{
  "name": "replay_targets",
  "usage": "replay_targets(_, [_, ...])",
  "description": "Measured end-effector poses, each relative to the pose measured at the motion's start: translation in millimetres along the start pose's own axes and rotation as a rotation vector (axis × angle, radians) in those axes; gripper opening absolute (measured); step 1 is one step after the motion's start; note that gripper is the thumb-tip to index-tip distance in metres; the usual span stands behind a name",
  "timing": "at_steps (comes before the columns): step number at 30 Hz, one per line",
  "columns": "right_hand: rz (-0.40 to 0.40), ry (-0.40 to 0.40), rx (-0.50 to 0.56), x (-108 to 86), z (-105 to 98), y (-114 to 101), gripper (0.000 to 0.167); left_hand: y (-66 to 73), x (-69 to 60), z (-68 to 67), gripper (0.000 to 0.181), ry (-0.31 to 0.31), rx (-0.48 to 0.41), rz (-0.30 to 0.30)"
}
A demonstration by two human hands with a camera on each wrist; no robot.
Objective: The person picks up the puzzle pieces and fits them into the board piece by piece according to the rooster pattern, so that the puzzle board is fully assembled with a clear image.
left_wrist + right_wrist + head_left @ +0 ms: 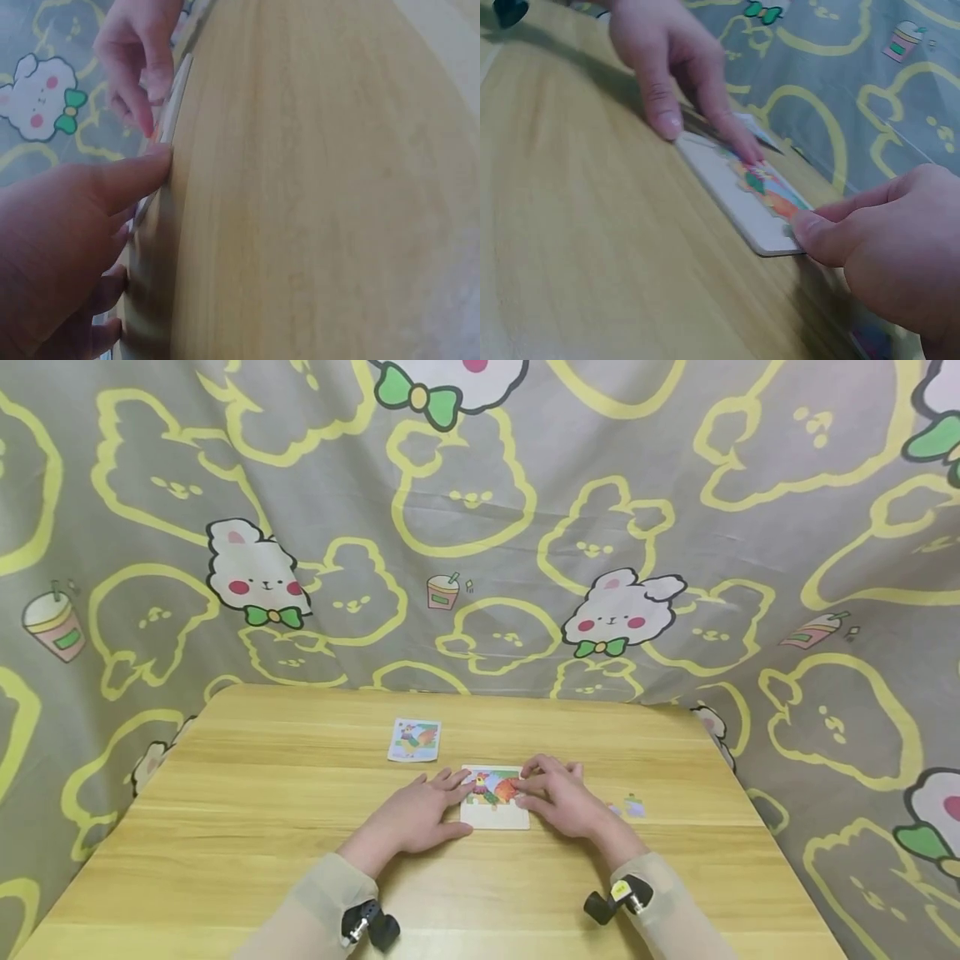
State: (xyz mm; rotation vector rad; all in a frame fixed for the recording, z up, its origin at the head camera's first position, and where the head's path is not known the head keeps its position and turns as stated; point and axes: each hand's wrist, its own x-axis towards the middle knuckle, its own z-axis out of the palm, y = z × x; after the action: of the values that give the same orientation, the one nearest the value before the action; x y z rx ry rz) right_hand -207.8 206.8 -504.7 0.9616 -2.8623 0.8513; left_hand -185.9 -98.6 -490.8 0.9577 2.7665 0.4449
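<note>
Table [480, 893], 2 hands [423, 814] [562, 797] on puzzle [491, 817] (part-filled)

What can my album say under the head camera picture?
Fingers touch a partly filled rooster puzzle; a rooster card lies beyond on the wooden table.

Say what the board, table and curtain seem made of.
Board: probably stiff card or thin wood, matte; flat, rigid-looking edge.
Table: wood or wood-look laminate, slight sheen; grain streaks show.
Curtain: likely printed fabric, matte; it hangs in soft folds.
</note>
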Motion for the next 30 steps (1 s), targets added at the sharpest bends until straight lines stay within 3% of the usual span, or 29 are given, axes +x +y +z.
replay_targets(8, [0.035,0.043,0.126,-15.1,-17,12,0.034,0.6,0.8,-2.8,0.074,-0.019,-0.036,-0.002])
replay_targets(14, [0.029,0.033,0.121,-30.6,-29,20,0.036,1.2,1.1,-1.2,0.074,-0.02,-0.036,0.001])
replay_targets(22, [0.094,-0.028,0.114,-50.6,-37,22,0.044,-0.4,-1.1,1.8,0.073,-0.016,-0.046,-0.002])
replay_targets(30, [0.126,-0.041,0.067,-55.6,-41,17,0.038,1.4,-0.1,0.7,0.072,-0.015,-0.041,0.006])
